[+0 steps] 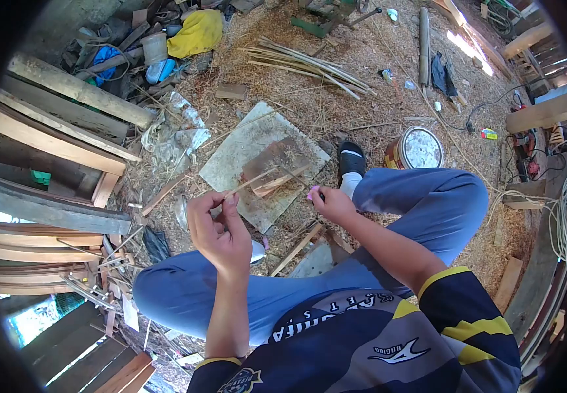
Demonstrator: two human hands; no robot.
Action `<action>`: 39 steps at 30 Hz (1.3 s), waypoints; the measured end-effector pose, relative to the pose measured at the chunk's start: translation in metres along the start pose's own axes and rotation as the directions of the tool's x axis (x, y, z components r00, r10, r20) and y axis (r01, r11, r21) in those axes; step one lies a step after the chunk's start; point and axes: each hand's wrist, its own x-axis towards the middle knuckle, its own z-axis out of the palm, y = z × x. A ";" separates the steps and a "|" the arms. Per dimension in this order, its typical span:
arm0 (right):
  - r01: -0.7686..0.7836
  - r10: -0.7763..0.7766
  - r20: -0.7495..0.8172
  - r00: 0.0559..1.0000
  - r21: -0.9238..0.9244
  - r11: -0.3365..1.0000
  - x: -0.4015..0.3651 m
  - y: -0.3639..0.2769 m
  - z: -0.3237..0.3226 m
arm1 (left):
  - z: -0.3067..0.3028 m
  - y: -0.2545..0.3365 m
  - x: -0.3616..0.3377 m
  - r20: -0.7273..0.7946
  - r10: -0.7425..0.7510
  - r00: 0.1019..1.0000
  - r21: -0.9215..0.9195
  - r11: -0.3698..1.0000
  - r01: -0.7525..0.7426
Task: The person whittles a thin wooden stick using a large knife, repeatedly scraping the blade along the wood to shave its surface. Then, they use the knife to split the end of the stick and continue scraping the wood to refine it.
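My left hand (220,230) pinches a thin bamboo stick (252,181) between thumb and fingertips, its far end pointing up and right. In my right hand (333,205) is a knife (296,177), its narrow dark blade angled up and left toward the stick's tip. Something pink shows at the right-hand fingers. Below both tools, a worn pale board (231,160) lies on the floor with a brown patch in its middle. A few split wood pieces (280,183) rest on that board.
Wood shavings cover the floor. A bundle of bamboo strips (316,65) lies ahead. To the right are a lidded tub (421,149) and a coiled rope (566,219). Curved timber frames (60,141) stand on the left, near a crumpled plastic bag (172,134). My sandaled foot (351,160) is beside the board.
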 end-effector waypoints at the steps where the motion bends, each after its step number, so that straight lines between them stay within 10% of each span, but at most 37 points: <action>1: -0.039 0.039 -0.008 0.999 -0.035 0.999 0.001 0.000 0.000 | -0.001 0.000 0.001 -0.007 -0.002 1.000 0.008 1.000 0.002; 16: 0.020 -0.020 -0.013 1.000 0.013 1.000 -0.003 -0.042 -0.016 | -0.006 -0.011 0.002 -0.045 -0.054 0.998 -0.114 0.992 0.048; 23: 0.448 -0.415 -0.180 0.892 0.228 0.864 -0.041 -0.130 -0.045 | -0.003 -0.009 -0.003 -0.017 -0.043 0.999 -0.114 0.993 0.041; 39: 0.458 -0.429 -0.160 0.889 0.318 0.830 -0.066 -0.145 -0.070 | 0.013 -0.008 -0.008 -0.005 0.064 0.998 -0.105 0.992 -0.064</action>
